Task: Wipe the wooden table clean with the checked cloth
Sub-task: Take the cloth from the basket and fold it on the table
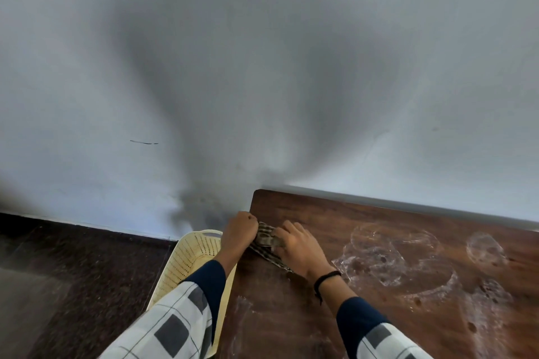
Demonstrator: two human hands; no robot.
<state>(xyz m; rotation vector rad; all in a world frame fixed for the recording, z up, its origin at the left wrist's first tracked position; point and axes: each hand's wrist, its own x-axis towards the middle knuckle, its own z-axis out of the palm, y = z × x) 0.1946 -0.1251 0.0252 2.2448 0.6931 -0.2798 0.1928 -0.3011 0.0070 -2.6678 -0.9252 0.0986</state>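
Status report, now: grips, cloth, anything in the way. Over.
Left grip and right grip both bunching the checked cloth at the left edge of the wooden table. Whitish rings unwiped to the right. Yellow basket beside that edge, nothing blocking.

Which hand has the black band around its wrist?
The right hand, the one farther over the wooden table. A black band circles its wrist; the left hand has a bare wrist. Both hold the checked cloth.

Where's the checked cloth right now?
In the head view, the brown checked cloth lies at the left edge of the dark wooden table, near its far corner, gripped by the left hand and right hand, beside the cream perforated plastic basket.
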